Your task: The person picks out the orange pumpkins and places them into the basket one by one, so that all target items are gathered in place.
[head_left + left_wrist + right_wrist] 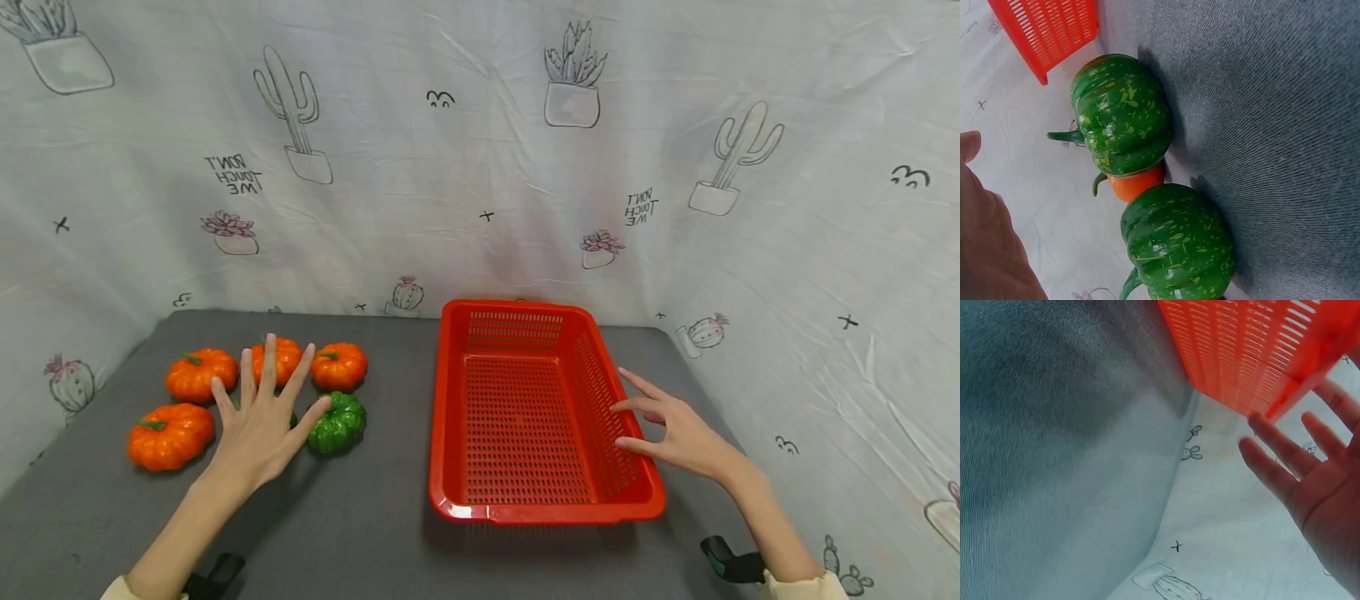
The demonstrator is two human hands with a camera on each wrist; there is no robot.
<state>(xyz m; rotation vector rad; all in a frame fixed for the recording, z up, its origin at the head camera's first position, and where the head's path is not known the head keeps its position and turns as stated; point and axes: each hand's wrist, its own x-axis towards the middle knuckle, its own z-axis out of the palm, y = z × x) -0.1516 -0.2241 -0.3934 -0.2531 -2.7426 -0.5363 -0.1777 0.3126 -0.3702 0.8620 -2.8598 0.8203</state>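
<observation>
My left hand (258, 429), fingers spread, hovers over a group of small pumpkins. A green pumpkin (337, 423) lies just right of its thumb; a second one is mostly hidden under the hand. The left wrist view shows both, the upper green pumpkin (1124, 115) and the lower green pumpkin (1179, 244), speckled yellow. Several orange pumpkins lie around, including a front-left orange pumpkin (171, 437) and a back-right orange pumpkin (339, 367). My right hand (678, 433) is beside the right rim of a red plastic basket (547, 512), fingers loosely extended; whether they touch it I cannot tell.
The basket stands right of the pumpkins on a grey cloth-covered table (360, 533); its slotted floor is bare. A white curtain (480, 167) printed with cacti hangs behind the table and along its sides.
</observation>
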